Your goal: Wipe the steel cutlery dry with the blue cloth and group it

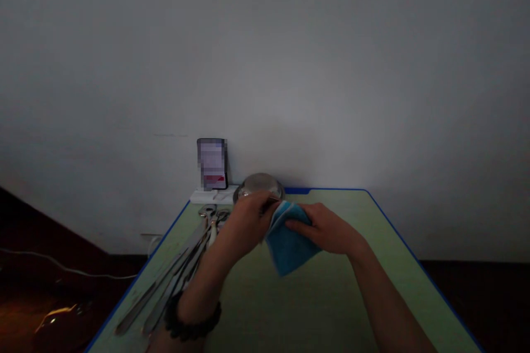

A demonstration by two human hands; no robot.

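Note:
A folded blue cloth (292, 248) hangs over the green table, and my right hand (327, 226) is closed on it, thumb pressed on its face. My left hand (252, 218) is closed right beside the cloth's upper left edge. A thin dark edge shows at its fingertips, but what it holds is mostly hidden by the fingers and the cloth. Just behind my left hand sits a shiny metal bowl (261, 181), seemingly upside down. Several long metal kitchen utensils (178, 267) lie in a bunch to the left, partly covered by my left forearm.
A phone (213, 162) stands upright on a white base (202, 197) at the table's back left corner. The green table (351, 298) has a blue rim and meets a grey wall (265, 66). A white cable (83, 270) runs at the far left.

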